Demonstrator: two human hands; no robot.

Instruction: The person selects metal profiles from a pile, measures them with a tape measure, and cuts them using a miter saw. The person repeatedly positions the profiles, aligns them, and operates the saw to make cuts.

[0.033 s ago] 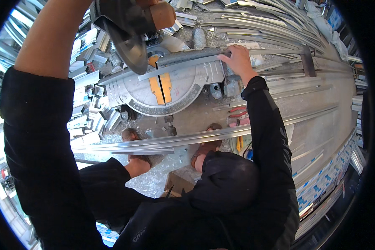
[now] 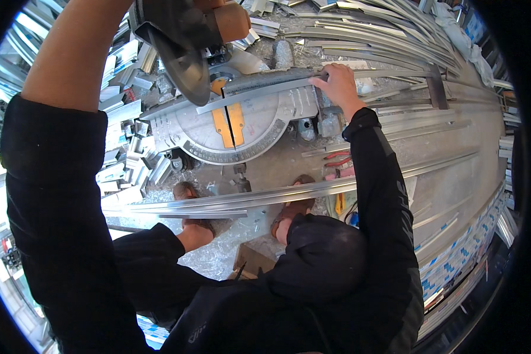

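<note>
A mitre saw with a round grey table (image 2: pixel 189 124) stands on the floor before me. Its blade and guard (image 2: pixel 186 79) are raised at the upper left, above a yellow slotted insert (image 2: pixel 236 121). Along the saw's fence (image 2: pixel 265 79) lies a long, thin aluminium profile (image 2: pixel 265 94), its left end crossing the slot below the blade. My right hand (image 2: pixel 338 84) is closed on this profile right of the saw table, thumb on the near side. Only my left forearm (image 2: pixel 71 53) shows, reaching up beside the saw head; the hand is beyond the upper edge.
Aluminium offcuts (image 2: pixel 124 112) are heaped left of the saw. Long profiles (image 2: pixel 371 35) lie at the far right. More lengths (image 2: pixel 277 192) cross in front of my feet, near red-handled pliers (image 2: pixel 337 159). A cardboard box (image 2: pixel 251 259) sits between my legs.
</note>
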